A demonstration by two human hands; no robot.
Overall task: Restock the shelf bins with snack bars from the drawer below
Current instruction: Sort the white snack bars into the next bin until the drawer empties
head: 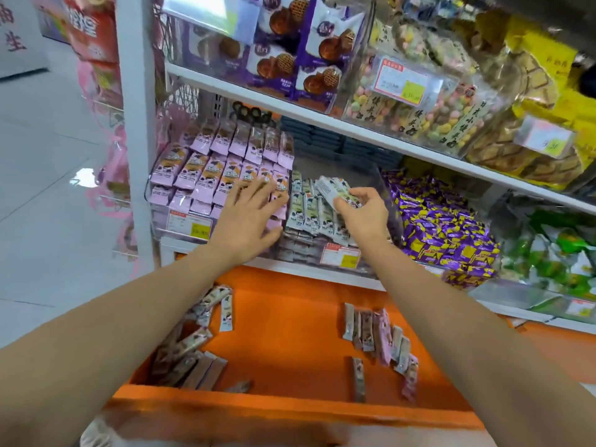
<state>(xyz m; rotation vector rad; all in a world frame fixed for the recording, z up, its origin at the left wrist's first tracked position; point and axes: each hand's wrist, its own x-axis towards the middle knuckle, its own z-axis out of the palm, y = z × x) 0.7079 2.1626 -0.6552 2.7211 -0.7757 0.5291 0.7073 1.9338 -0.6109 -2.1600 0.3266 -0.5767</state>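
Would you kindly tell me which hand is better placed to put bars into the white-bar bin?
The right hand: its fingers grip white bars just above the white-bar bin. The left hand is open, holding nothing, spread over the pink bars beside it.

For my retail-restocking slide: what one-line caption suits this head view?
Right hand holds grey-white bars over the middle bin, open left hand spread over pink bars, loose bars in the orange drawer.

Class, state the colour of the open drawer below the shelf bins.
The drawer is orange, seen best in the head view.
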